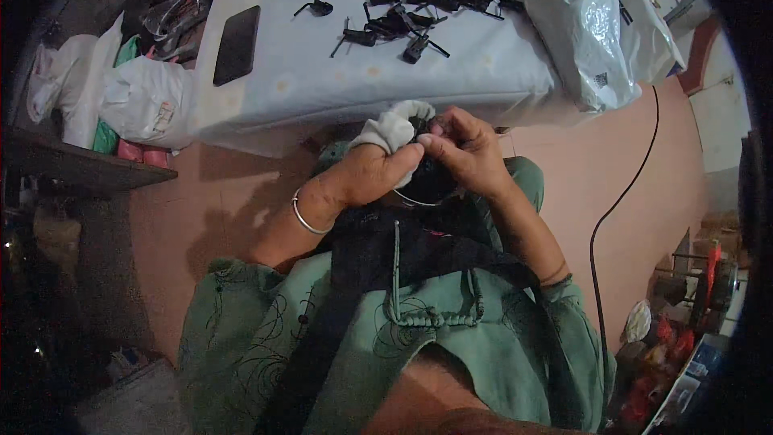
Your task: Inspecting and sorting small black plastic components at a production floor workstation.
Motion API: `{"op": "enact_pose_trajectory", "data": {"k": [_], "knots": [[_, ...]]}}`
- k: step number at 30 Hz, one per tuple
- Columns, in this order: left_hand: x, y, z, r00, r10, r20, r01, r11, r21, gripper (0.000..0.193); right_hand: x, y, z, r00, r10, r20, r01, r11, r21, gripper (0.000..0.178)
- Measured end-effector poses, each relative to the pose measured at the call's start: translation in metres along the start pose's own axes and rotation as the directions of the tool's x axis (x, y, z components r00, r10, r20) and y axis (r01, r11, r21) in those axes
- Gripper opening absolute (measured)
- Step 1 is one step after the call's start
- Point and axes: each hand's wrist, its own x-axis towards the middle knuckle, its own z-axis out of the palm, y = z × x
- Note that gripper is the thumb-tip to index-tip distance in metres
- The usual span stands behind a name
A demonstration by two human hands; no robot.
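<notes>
Above my lap, my left hand [377,163], partly covered by a white glove or cloth [392,128], curls around a small black part [419,126]. Pinched against that same part are the thumb and fingers of my right hand [473,153]; its exact shape is mostly hidden by the fingers. Just below both hands sits a dark, round-looking thing with a pale rim [427,185]. Beyond them, black plastic parts with thin arms [415,50] lie scattered and heaped on the cloth-covered table [298,101].
A dark phone-like slab [237,46] lies on the table's left side. A white plastic bag [584,32] stands at its right edge. Full bags [149,97] rest on a shelf at left. A black cable [600,229] crosses the floor at right.
</notes>
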Motion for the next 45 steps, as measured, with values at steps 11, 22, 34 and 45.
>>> {"op": "enact_pose_trajectory", "data": {"k": [11, 22, 34, 45], "knots": [[0.009, -0.024, 0.005, 0.901, 0.415, -0.127, -0.349, 0.867, 0.356, 0.014, 0.001, -0.011, 0.002, 0.994, 0.015, 0.110, 0.025, 0.936, -0.352, 0.021], [0.015, -0.035, 0.017, 0.888, 0.423, -0.180, -0.251, 0.774, 0.581, 0.010, 0.004, 0.029, 0.017, 0.991, -0.133, -0.025, 0.127, 0.976, -0.177, 0.024], [0.027, -0.046, -0.004, 0.924, 0.375, 0.069, -0.301, 0.605, 0.737, 0.028, 0.079, 0.001, -0.037, 0.937, -0.274, -0.216, -0.035, 0.543, -0.839, 0.023], [0.035, -0.029, -0.003, 0.697, 0.557, -0.452, -0.338, 0.810, 0.479, 0.021, 0.035, 0.024, -0.013, 0.995, 0.008, -0.103, -0.047, 0.923, -0.382, 0.020]]}}
